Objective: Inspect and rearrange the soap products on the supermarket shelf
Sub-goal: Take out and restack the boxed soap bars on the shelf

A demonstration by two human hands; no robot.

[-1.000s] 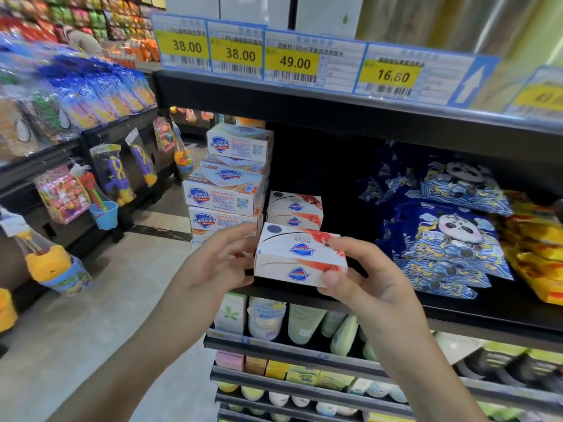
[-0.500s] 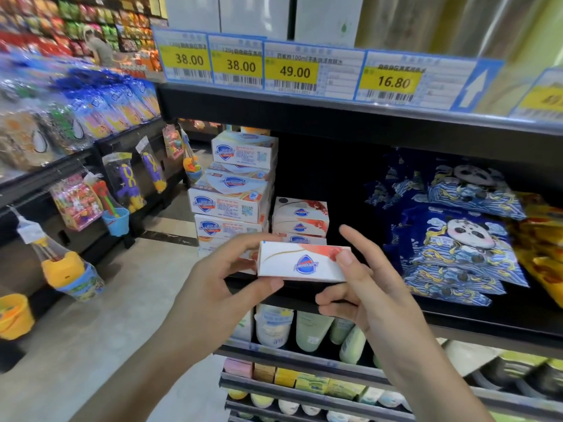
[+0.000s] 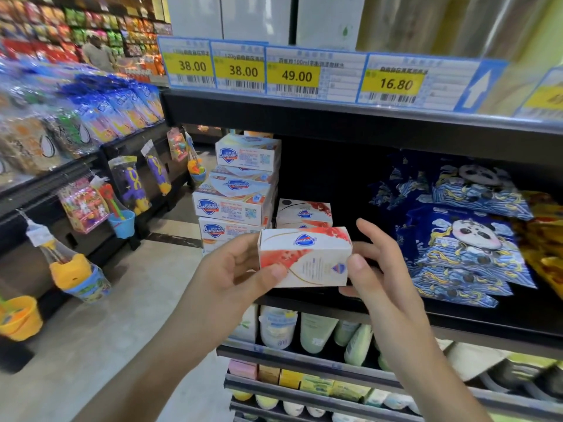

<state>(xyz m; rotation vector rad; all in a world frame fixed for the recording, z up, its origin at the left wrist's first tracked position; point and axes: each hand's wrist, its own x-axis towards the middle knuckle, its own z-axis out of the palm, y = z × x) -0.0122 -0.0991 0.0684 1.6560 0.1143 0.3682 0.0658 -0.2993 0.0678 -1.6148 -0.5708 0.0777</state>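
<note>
A white soap box (image 3: pixel 304 257) with red swirls and a blue shield logo is held in front of the dark shelf (image 3: pixel 457 321). My left hand (image 3: pixel 234 278) grips its left end, thumb on the front face. My right hand (image 3: pixel 374 269) holds the right end, thumb on the front, fingers behind it. Behind the box, matching red-and-white soap boxes (image 3: pixel 304 213) lie stacked on the shelf. Left of them rises a taller stack of white Safeguard multipacks (image 3: pixel 237 199).
Blue panda-print packs (image 3: pixel 466 239) and yellow packs (image 3: pixel 545 239) fill the shelf's right side. Price tags (image 3: pixel 292 73) line the shelf above. Tubes and small soaps (image 3: pixel 304 330) sit on lower shelves. Hanging toys (image 3: pixel 73 272) line the aisle at left, over a tiled floor (image 3: pixel 106 345).
The soap box has been turned in my hands, so another face with small print now shows. Both hands shifted their hold on its ends and came slightly closer to me.
</note>
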